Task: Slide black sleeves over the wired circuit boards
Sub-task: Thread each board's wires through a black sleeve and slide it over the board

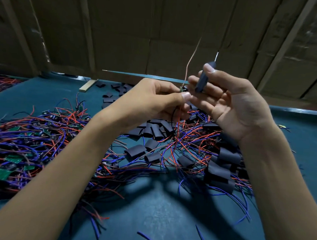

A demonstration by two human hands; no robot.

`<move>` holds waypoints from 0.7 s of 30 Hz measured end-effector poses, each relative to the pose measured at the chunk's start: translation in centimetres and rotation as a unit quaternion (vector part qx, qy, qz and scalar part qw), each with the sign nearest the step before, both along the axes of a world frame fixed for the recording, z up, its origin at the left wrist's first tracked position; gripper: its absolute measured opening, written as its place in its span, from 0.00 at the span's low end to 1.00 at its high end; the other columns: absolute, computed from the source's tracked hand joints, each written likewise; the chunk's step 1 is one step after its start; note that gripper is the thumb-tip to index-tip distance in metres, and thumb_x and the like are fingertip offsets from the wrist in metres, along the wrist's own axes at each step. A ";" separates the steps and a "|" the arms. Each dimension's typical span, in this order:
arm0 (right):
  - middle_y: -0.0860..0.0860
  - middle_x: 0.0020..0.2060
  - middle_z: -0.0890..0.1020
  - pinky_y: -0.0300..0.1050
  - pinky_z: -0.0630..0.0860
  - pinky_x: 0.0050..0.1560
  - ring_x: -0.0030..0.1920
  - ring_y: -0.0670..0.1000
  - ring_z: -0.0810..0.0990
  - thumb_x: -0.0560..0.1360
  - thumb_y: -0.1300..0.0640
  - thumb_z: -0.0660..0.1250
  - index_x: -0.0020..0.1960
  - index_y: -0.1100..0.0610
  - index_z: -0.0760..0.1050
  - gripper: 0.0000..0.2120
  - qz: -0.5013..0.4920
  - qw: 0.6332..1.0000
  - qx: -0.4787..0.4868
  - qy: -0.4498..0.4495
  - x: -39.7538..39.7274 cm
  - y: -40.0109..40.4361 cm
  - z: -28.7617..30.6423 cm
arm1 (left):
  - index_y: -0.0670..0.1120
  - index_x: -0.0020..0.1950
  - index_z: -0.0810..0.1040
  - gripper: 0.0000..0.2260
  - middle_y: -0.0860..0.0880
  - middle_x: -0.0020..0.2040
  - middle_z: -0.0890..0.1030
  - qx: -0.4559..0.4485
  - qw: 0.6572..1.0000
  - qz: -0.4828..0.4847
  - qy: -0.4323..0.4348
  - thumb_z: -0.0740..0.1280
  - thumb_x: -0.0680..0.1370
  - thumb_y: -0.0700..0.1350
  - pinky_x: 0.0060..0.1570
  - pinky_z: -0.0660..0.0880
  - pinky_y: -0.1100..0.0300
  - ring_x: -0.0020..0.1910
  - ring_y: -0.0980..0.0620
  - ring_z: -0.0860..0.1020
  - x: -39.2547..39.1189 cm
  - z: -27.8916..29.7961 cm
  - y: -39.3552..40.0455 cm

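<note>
My left hand (154,100) pinches a small green circuit board (182,89) between thumb and fingers, above the table. A thin copper wire (191,58) rises from the board, and red and dark wires hang below my fingers. My right hand (232,102) holds a black sleeve (204,77) between thumb and fingertips, just right of the board; a wire tip (216,56) pokes out of its top. The sleeve and board are close but apart.
Loose black sleeves (154,129) lie on the teal table (160,209), more at the right (222,168) and far back (117,88). A heap of red and blue wired boards (27,142) fills the left. Cardboard walls (157,30) stand behind.
</note>
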State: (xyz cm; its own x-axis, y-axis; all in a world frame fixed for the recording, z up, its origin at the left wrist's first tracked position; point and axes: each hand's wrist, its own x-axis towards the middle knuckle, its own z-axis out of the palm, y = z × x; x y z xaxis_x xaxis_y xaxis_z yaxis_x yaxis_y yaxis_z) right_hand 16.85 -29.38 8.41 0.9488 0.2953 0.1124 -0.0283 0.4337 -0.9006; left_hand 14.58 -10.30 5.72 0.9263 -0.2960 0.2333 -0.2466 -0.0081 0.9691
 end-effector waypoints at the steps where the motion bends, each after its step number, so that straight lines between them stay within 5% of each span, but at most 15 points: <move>1: 0.61 0.50 0.87 0.46 0.83 0.45 0.48 0.57 0.87 0.68 0.55 0.77 0.44 0.60 0.84 0.09 -0.013 1.000 -0.008 -0.008 0.1 -0.1 0.0 | 0.38 0.52 0.81 0.05 0.41 0.46 0.85 -0.015 1.000 0.000 -0.006 0.69 0.79 0.39 0.54 0.82 0.47 0.47 0.43 0.85 0.0 0.0 0.1; 4: 0.59 0.49 0.87 0.47 0.83 0.48 0.49 0.57 0.87 0.72 0.57 0.75 0.41 0.60 0.85 0.06 -0.035 0.999 0.021 -0.014 0.3 -0.2 -0.1 | 0.39 0.53 0.81 0.08 0.43 0.46 0.86 -0.002 0.998 0.042 -0.051 0.66 0.78 0.30 0.37 0.81 0.58 0.45 0.46 0.86 0.2 -0.1 0.2; 7: 0.60 0.47 0.86 0.47 0.83 0.49 0.48 0.57 0.87 0.76 0.60 0.72 0.49 0.66 0.81 0.09 -0.067 0.995 0.075 -0.020 0.5 -0.1 -0.1 | 0.41 0.53 0.82 0.13 0.46 0.43 0.84 0.014 0.995 0.067 -0.069 0.61 0.76 0.30 0.24 0.68 0.66 0.34 0.53 0.81 0.3 0.0 0.3; 13: 0.60 0.44 0.85 0.47 0.83 0.47 0.44 0.56 0.86 0.77 0.63 0.72 0.50 0.68 0.79 0.07 -0.116 0.982 0.147 -0.006 0.9 -0.1 -0.3 | 0.46 0.50 0.84 0.12 0.51 0.36 0.72 0.000 0.998 0.057 -0.032 0.63 0.82 0.49 0.23 0.57 0.66 0.26 0.55 0.61 0.9 0.0 0.8; 16: 0.60 0.43 0.85 0.48 0.83 0.48 0.45 0.57 0.86 0.76 0.63 0.73 0.48 0.67 0.79 0.06 -0.122 0.983 0.140 -0.003 1.2 -0.2 -0.7 | 0.46 0.46 0.79 0.14 0.52 0.34 0.71 -0.155 0.984 0.066 0.061 0.61 0.84 0.52 0.20 0.58 0.66 0.25 0.59 0.61 0.8 0.4 0.6; 21: 0.61 0.44 0.86 0.48 0.84 0.46 0.46 0.58 0.87 0.71 0.62 0.73 0.44 0.63 0.83 0.04 -0.013 0.995 -0.060 -0.079 1.3 0.3 -1.8 | 0.46 0.44 0.73 0.14 0.53 0.34 0.68 -0.487 0.863 0.025 0.133 0.58 0.85 0.51 0.17 0.57 0.68 0.26 0.61 0.58 0.7 1.6 1.1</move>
